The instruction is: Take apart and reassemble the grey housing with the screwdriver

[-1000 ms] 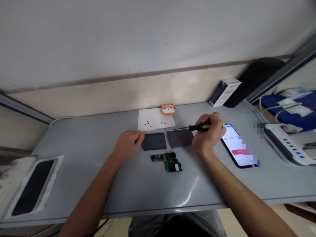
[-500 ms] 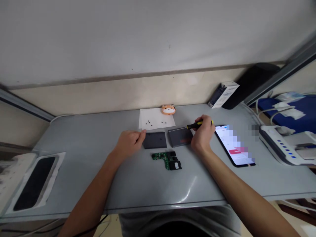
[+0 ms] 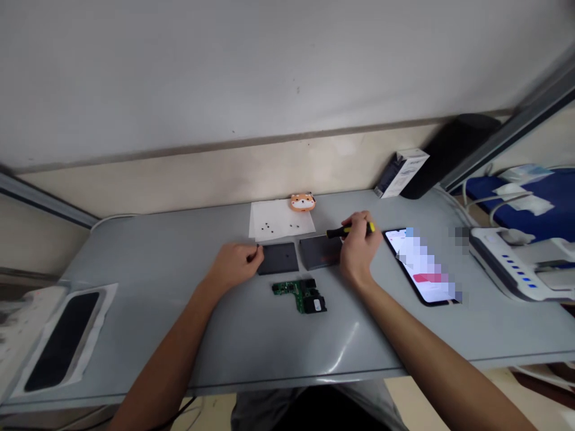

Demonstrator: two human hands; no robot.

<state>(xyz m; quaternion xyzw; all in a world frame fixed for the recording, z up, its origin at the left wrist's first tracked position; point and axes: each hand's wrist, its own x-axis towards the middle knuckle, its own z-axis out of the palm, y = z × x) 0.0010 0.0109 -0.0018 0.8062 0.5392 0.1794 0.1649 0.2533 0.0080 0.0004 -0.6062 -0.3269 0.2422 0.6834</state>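
Observation:
My right hand [image 3: 358, 248] is closed around a black and yellow screwdriver [image 3: 335, 232], holding it nearly level over the right-hand dark flat case half [image 3: 314, 251]. To the left lies a second dark case half [image 3: 279, 258], with a small dark spot on its face. At that piece's left edge is my left hand [image 3: 238, 263], thumb and forefinger pinched together. A tiny dark speck shows at those fingertips, too small to name. Below both halves lies a green circuit board [image 3: 296, 293] with black parts and a white label.
Several tiny screws lie on white paper [image 3: 281, 216], with an orange dog-face case [image 3: 302, 202] on its edge. A lit phone [image 3: 422, 263] and a white power strip [image 3: 516, 263] are at right. A carton [image 3: 401, 172] stands behind; a dark phone [image 3: 63, 341] lies far left.
The screwdriver's tip has shifted slightly left over the right-hand case half. My left fingers remain at the left half's edge, now with the dark speck showing. The whole view has shifted a little.

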